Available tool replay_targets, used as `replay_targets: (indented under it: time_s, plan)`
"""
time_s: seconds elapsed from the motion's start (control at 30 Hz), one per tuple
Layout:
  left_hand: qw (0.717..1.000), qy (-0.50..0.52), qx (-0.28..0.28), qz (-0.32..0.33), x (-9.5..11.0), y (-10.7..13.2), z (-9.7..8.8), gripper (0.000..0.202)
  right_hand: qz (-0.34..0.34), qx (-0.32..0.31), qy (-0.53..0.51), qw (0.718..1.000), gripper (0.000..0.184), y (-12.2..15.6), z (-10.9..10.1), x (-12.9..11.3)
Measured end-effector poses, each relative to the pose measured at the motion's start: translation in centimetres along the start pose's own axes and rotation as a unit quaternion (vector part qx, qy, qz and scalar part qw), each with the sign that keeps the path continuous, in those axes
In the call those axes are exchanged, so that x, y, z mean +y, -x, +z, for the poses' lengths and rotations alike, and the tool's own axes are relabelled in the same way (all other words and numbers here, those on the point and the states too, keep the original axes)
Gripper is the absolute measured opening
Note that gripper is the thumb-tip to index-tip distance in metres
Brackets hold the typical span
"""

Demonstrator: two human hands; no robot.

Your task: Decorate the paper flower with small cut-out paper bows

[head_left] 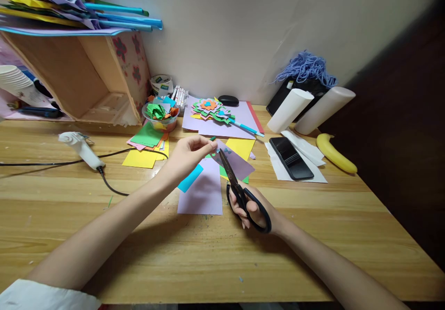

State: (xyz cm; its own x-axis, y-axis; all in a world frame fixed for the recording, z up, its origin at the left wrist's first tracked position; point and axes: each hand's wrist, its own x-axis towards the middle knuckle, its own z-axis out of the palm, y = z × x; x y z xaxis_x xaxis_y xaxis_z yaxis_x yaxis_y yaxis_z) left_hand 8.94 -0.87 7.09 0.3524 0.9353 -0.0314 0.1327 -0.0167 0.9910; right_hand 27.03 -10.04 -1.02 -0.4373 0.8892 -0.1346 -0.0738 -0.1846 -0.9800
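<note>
My left hand point(194, 155) is closed in a pinch over the papers, with a small dark green piece point(212, 138) and a pale blue bit of paper at its fingertips. In my right hand point(253, 208) are black-handled scissors point(236, 187), their blades pointing up and left to the left fingertips. Behind the blades is a tilted purple paper point(239, 164) with small bluish-green bits on it; whether the left fingers touch it, I cannot tell. Below lie a light purple sheet point(200, 203), a blue piece point(191, 179) and a yellow sheet point(243, 147).
A white glue gun point(81, 150) with a black cord lies at left, near stacked colored paper point(148, 136) and a tub of scraps point(162, 122). Behind is a paper flower point(210, 110). Rightward are a phone point(291, 158), white rolls point(290, 110) and a banana point(335, 154).
</note>
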Motion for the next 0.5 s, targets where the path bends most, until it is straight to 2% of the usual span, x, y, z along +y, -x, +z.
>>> replay_targets:
  time_s: [0.17,0.37,0.5]
  plan:
    - [1.0,0.005,-0.006,0.006,0.07,0.07,-0.06,0.024,-0.012,-0.025,-0.005,1.0,0.071,0.01,0.05,0.23]
    - [1.0,-0.015,-0.011,-0.001,0.08,0.09,-0.17,0.025,-0.02,-0.023,-0.008,0.999,0.068,-0.04,0.01,0.27]
    - [0.999,-0.022,-0.021,-0.011,0.15,0.06,-0.28,0.024,0.0,-0.023,-0.013,1.0,0.065,-0.01,-0.11,0.23]
